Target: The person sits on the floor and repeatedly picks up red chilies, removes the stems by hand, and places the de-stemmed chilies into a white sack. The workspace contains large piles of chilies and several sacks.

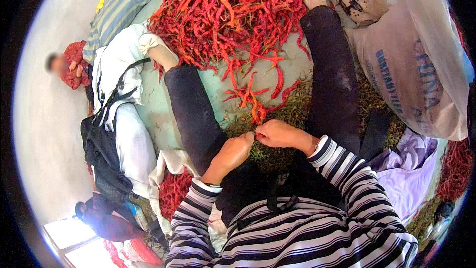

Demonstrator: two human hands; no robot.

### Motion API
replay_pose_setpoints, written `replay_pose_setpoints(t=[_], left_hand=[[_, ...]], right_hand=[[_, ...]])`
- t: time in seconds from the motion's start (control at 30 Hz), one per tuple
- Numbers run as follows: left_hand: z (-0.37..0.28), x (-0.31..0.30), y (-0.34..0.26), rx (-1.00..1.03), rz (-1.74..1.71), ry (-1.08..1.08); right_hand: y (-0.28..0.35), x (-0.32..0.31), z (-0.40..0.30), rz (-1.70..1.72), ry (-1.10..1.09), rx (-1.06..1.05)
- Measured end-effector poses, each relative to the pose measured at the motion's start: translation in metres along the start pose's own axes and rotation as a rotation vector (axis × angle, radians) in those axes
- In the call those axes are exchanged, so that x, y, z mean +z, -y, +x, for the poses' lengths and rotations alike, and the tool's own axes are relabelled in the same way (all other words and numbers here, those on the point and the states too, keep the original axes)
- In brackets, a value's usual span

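Observation:
Both hands meet in front of my lap, above a scatter of dry green-brown stems (282,108). Between the thumb and fingers of my right hand (280,133), a bit of red chili pepper (259,136) shows. My left hand (233,151) is curled with its fingertips close to that pepper; whether a stem is pinched in them is hidden. Just beyond the hands lie several loose red chili peppers (254,98) on the floor. Farther out, between my feet, rises a large heap of red chili peppers (230,15).
Left of my thigh stands a white sack (163,163) holding red chilies. White sacks (134,145) and a striped sack (115,15) line the left, where another person (74,67) sits. On the right are a large printed plastic bag (409,67) and a lilac cloth (405,175).

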State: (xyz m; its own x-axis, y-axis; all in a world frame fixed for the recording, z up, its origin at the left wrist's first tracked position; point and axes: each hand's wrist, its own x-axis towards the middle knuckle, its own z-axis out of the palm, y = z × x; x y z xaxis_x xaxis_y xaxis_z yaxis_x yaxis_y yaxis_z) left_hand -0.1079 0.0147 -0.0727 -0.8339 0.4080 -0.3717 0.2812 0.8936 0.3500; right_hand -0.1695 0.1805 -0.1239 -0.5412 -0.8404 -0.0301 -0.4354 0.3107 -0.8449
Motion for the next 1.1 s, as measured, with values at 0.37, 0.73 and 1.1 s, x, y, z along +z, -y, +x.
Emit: replay_pose_setpoints(t=[0.37,0.73,1.1], left_hand=[[0.01,0.011,0.027,-0.583,-1.068,-0.663],[0.09,0.024,-0.007,0.026,0.101,-0.203],[0.078,-0.031,0.032,-0.245,-1.672,-0.808]], right_hand=[[-0.021,-0.065,-0.008,1.37,-0.745,0.305],[-0.018,-0.088,-0.011,1.554,-0.759,0.228],[-0.018,-0.075,0.002,1.235,-0.688,0.285]])
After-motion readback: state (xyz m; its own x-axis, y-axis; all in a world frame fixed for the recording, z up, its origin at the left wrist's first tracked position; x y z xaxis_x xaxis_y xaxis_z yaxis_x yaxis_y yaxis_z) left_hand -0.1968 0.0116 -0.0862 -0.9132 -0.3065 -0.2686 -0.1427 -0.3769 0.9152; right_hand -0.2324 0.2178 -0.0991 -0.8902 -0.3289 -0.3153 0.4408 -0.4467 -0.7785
